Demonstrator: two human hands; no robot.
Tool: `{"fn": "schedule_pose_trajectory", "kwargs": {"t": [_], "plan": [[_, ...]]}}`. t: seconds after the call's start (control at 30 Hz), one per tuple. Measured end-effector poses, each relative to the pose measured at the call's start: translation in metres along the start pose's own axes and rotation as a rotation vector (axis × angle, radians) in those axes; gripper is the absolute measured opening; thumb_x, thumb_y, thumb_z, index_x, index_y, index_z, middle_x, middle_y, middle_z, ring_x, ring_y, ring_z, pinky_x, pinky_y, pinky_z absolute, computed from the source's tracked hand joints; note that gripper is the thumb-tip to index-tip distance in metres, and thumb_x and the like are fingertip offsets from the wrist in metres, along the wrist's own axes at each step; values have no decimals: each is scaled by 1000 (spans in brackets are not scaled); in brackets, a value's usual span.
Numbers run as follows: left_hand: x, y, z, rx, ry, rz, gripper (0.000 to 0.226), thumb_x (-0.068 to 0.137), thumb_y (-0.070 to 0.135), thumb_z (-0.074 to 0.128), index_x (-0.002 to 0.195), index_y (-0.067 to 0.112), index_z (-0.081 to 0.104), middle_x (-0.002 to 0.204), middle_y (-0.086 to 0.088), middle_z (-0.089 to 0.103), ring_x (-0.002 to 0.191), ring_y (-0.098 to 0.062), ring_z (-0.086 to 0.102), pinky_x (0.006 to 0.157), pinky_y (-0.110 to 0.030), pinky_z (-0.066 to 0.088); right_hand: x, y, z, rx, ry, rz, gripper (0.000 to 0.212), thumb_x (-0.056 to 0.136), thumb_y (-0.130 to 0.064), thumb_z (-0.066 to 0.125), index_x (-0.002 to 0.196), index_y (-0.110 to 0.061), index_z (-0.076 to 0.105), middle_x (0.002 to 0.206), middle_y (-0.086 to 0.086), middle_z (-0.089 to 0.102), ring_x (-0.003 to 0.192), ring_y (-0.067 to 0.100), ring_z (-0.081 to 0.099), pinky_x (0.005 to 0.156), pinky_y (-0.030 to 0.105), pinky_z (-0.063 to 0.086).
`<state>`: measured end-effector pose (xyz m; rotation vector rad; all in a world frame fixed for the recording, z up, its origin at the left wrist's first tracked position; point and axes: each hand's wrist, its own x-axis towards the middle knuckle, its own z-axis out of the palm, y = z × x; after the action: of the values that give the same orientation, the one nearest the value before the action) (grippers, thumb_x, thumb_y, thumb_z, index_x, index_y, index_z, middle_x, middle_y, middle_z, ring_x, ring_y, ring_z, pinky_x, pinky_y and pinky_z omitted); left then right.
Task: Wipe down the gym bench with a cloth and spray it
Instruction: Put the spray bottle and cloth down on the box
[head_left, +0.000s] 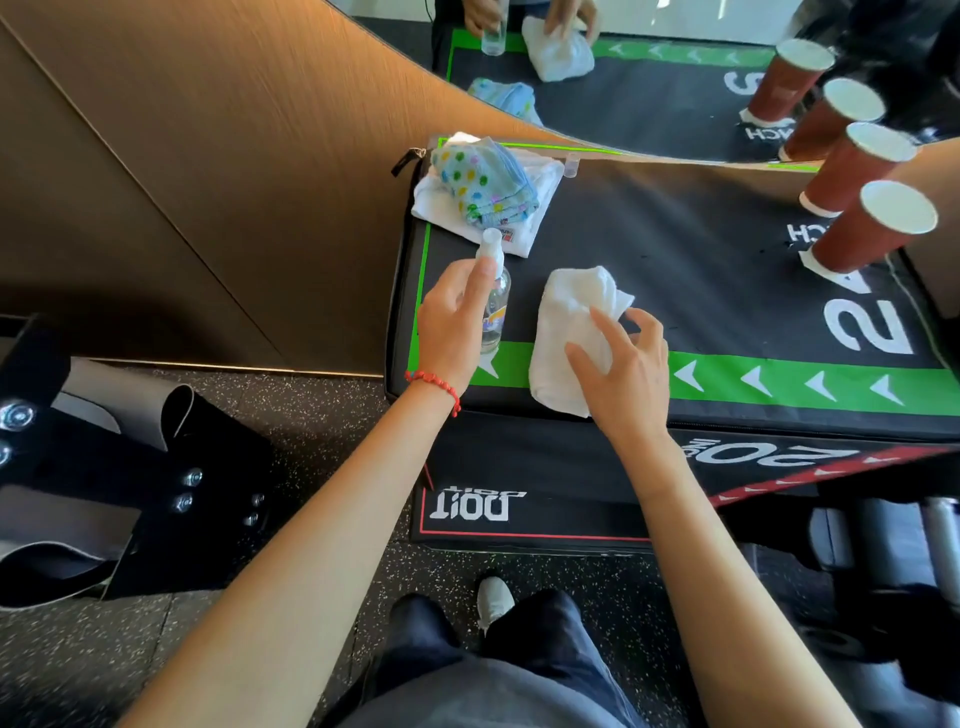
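Bench top (675, 249), black: large white numeral "2" (867, 332), upside down, beside partial white letters "CH" (802, 234) near the red paper cups (862, 239). Lower black pad (519, 467), front face: white logo "DOiT" (475, 506), inverted; side marking "20" (748, 453). Spray bottle (493, 306) label: illegible.

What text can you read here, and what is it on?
"DOiT", upside down: lower pad.
"20", upside down: bench front, by the red stripe.
Big "2", and "CH" cut off behind the cups: bench top.
Bottle label and towel tag: too small to read.
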<state>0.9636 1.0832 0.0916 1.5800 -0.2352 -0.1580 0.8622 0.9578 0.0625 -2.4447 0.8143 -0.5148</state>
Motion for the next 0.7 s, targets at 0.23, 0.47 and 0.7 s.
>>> {"fn": "schedule_pose_trajectory", "kwargs": {"t": [0.23,0.47,0.7], "plan": [[-27,-15,-28,268,12,59,35,91,26,56,123,9,55,116,-3,62,108,-16,56,92,-25,42,-34,-5,-7,-12,39,-9,49,85,-28,62,131,-21,48,140,10,40,122,32,38,96,41,32],[-74,-36,-62,747,-93,421,43,88,29,49,115,-1,60,117,-19,62,111,-34,57,94,-46,40,-90,-6,-7,-93,120,-62,47,85,-24,64,129,-14,51,134,14,47,121,33,43,94,45,36],[-121,-67,-94,942,-227,483,40,84,21,58,118,0,60,130,-20,54,124,-37,47,100,-54,37,-152,1,7,-157,65,-29,45,83,-20,67,125,-9,55,134,18,48,122,36,44,93,48,39]]}}
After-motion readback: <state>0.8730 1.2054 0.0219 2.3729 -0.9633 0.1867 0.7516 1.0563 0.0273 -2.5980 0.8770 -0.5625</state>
